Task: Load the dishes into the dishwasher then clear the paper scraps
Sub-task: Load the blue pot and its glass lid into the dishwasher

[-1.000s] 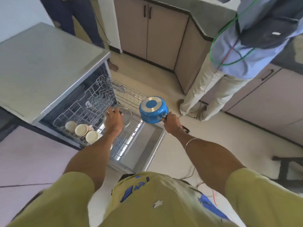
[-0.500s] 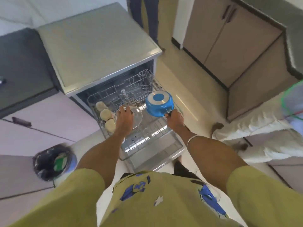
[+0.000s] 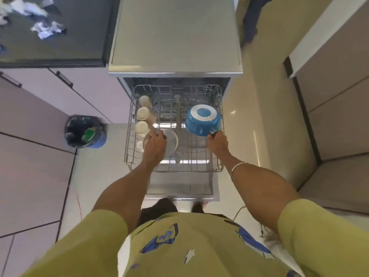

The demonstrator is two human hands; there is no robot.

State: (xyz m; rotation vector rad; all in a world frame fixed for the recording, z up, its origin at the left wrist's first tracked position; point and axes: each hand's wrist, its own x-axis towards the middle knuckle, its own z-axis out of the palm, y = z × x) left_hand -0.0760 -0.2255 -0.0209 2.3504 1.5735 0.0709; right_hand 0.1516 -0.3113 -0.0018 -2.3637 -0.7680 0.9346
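**Already over the rack: blue pan and glass lid**

Squarely above the pulled-out grey wire dishwasher rack (image 3: 218, 148), the right hand (image 3: 218, 141) is closed around the dark handle of a blue metal saucepan with a white ring on its base (image 3: 202, 120). The pan is upturned, base toward the camera and mouth facing down and away into the rack. Its handle runs from the pan's near right edge back toward the person, so the long axis points roughly away from the body and a little left.

The left hand (image 3: 155, 144) grips the near left edge of a round clear glass lid (image 3: 170, 141), fingers curled over the rim, the lid lying tilted over the rack's middle. Just left of it, a row of cream round cups (image 3: 143, 113) stands along the rack's left side.

Below the rack lies the lowered stainless dishwasher door (image 3: 181, 188). Beyond it is the machine's flat steel top (image 3: 175, 35). White crumpled paper scraps (image 3: 48, 30) sit on the dark countertop (image 3: 79, 37) at upper left. A black-lined blue bin (image 3: 85, 131) stands on the pale tiled floor (image 3: 245, 126), beside mauve cabinet fronts (image 3: 30, 156).
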